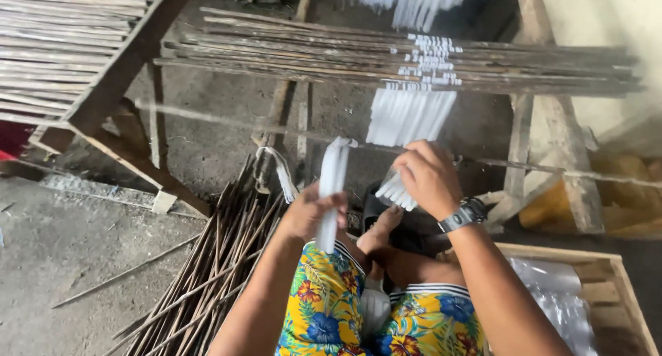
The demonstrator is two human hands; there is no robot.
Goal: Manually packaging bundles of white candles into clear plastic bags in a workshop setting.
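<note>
Two hands are working in the head view: the left hand (314, 211) is closing its fingers around a bundle of white candles (332, 190), holding it upright over the lap, while the right hand (427, 176) is gripping a second bunch of candles (396, 190) just below the hanging candles (407, 114) on the wooden rod rack (310, 52). Keeping the bundle's ends level and the grip light is probably protecting the soft wax from bending. Loose sticks (207, 273) are lying on the floor, and a wooden crate (620, 280) is standing at right.
</note>
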